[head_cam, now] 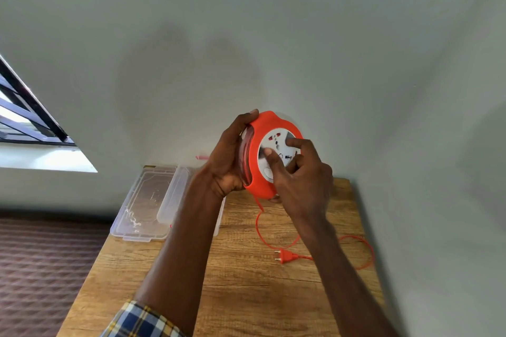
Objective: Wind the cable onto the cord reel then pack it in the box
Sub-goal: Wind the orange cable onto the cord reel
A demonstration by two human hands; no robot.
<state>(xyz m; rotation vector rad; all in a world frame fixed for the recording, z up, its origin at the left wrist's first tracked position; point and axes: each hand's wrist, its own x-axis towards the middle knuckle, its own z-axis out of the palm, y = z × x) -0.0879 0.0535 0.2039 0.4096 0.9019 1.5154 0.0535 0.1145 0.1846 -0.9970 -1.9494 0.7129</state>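
An orange cord reel (262,123) with a white socket face is held up above the wooden table (246,282). My left hand (230,156) grips its left edge, thumb over the top rim. My right hand (298,169) presses fingers on the white centre disc. The orange cable (258,224) hangs from the reel's underside and loops across the table. Its orange plug (286,256) lies flat on the wood to the right of my left forearm. A clear plastic box (178,194) stands at the table's far left, partly hidden by my left arm.
The box's clear lid (145,205) lies beside it at the table's left edge. A grey wall rises behind and to the right of the table. A window (24,123) is at the left, above patterned brown flooring (41,268).
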